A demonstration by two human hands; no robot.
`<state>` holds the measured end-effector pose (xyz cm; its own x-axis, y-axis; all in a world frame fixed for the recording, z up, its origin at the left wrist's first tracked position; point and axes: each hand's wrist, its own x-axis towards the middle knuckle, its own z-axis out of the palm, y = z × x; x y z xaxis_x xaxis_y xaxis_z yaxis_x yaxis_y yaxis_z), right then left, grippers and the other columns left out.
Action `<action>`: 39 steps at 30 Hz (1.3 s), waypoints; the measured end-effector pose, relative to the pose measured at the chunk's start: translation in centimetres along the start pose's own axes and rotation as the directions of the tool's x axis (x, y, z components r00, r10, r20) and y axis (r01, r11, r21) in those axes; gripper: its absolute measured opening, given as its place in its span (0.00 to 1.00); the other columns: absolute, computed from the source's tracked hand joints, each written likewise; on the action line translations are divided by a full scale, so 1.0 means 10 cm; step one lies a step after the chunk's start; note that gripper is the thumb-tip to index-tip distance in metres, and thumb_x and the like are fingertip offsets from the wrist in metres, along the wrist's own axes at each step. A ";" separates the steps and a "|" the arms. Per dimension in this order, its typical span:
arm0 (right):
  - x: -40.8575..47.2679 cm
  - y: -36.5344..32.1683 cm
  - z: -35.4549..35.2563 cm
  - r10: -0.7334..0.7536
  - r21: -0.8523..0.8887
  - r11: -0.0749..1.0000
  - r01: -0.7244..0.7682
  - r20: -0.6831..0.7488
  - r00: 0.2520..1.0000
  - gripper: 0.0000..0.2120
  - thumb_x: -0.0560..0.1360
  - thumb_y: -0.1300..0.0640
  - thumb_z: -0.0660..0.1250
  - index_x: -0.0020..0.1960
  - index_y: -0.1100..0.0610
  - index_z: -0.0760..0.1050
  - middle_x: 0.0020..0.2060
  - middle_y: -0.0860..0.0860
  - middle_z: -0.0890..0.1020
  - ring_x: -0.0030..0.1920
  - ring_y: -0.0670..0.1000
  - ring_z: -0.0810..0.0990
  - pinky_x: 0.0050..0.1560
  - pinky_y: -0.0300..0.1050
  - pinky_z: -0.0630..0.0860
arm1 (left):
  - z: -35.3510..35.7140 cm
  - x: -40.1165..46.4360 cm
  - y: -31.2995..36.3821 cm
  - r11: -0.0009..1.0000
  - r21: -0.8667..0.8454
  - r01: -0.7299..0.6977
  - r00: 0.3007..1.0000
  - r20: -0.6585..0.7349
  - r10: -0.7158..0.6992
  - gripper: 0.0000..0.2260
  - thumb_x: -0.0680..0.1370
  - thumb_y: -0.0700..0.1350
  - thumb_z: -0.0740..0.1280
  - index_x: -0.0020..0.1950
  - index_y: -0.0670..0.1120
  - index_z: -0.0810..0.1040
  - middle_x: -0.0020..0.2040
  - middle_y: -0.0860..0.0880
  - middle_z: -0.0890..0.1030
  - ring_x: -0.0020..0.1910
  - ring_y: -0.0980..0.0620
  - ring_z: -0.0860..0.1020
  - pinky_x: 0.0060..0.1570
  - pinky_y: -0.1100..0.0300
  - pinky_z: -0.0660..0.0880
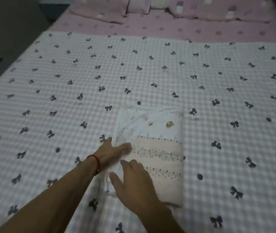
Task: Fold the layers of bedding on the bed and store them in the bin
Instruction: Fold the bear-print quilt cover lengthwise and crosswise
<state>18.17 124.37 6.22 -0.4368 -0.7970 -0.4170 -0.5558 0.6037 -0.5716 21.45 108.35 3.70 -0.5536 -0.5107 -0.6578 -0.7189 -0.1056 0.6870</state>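
A folded white and pale pink bedding piece (160,148) with a leaf band and dotted lines lies on the near middle of the bed. Under it a checked blanket with dark bows (100,73) is spread flat across the bed. My left hand (112,153), with a red string on the wrist, rests on the folded piece's left edge, fingers spread and pressed against the cloth. My right hand (133,185) lies flat on the near left part of the folded piece, fingers apart. Neither hand grips the cloth. No bin is in view.
A pink dotted sheet (167,30) shows beyond the blanket, with pink pillows (218,12) at the head of the bed. A dark floor and a grey wall (7,31) run along the bed's left side.
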 end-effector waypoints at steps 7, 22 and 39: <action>0.06 1.20 -0.03 0.470 0.351 0.865 -0.359 -0.312 0.826 0.40 0.77 0.39 0.67 0.81 0.53 0.55 0.75 0.57 0.62 0.73 0.60 0.62 0.71 0.62 0.66 | 0.13 0.15 -0.11 0.988 0.142 -0.068 0.942 -0.317 0.111 0.31 0.79 0.52 0.71 0.78 0.45 0.64 0.72 0.48 0.72 0.72 0.43 0.70 0.68 0.50 0.69; 0.21 1.58 -0.52 0.466 0.905 0.321 -0.281 0.107 0.878 0.21 0.73 0.41 0.75 0.62 0.49 0.80 0.51 0.48 0.87 0.51 0.53 0.86 0.56 0.55 0.83 | -0.04 0.06 0.29 0.959 -0.111 0.259 0.963 0.100 -0.249 0.26 0.69 0.51 0.81 0.62 0.42 0.81 0.56 0.39 0.85 0.53 0.37 0.84 0.58 0.41 0.79; -4.01 1.77 -1.80 0.867 0.986 0.154 0.066 -0.167 0.470 0.12 0.75 0.57 0.76 0.57 0.57 0.83 0.47 0.52 0.88 0.48 0.54 0.88 0.55 0.59 0.83 | 2.44 -2.34 2.13 0.957 0.001 -0.291 0.755 0.615 0.229 0.25 0.70 0.48 0.80 0.64 0.56 0.77 0.55 0.52 0.86 0.52 0.47 0.85 0.55 0.44 0.81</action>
<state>13.12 167.30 25.52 -0.8049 0.1520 -0.5737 0.5831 0.0224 -0.8121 8.83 138.89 26.14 -0.8406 0.1150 -0.5293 -0.5274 0.0487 0.8482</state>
